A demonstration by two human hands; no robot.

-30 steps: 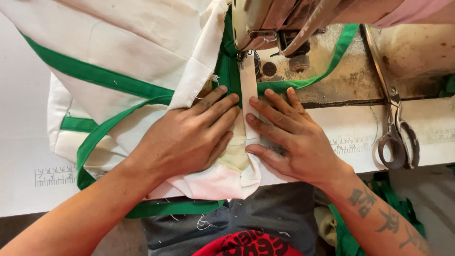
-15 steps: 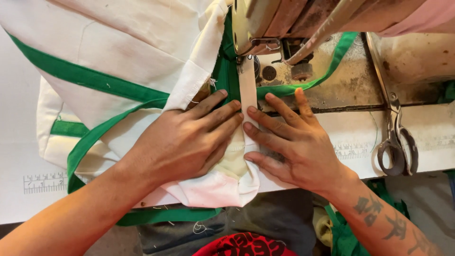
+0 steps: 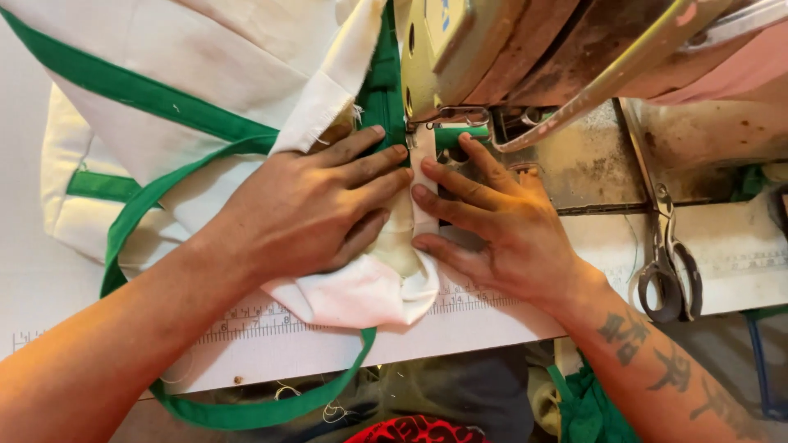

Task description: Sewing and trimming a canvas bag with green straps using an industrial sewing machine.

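I see the left hand (image 3: 308,209) pressed flat, fingers spread narrow, on the folded white cotton fabric piece with green binding tape (image 3: 205,98), which lies on the pale sewing table with a printed ruler strip (image 3: 509,324) and runs under the head of the worn beige industrial sewing machine (image 3: 525,49). The right hand (image 3: 492,226) lies flat beside it, fingertips (image 3: 427,168) pinning the white edge near the needle (needle itself hidden). Steel scissors (image 3: 666,262) rest well to the right.

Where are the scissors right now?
In the head view, the scissors lie on the right side of the sewing table, beyond the right hand and below the sewing machine.
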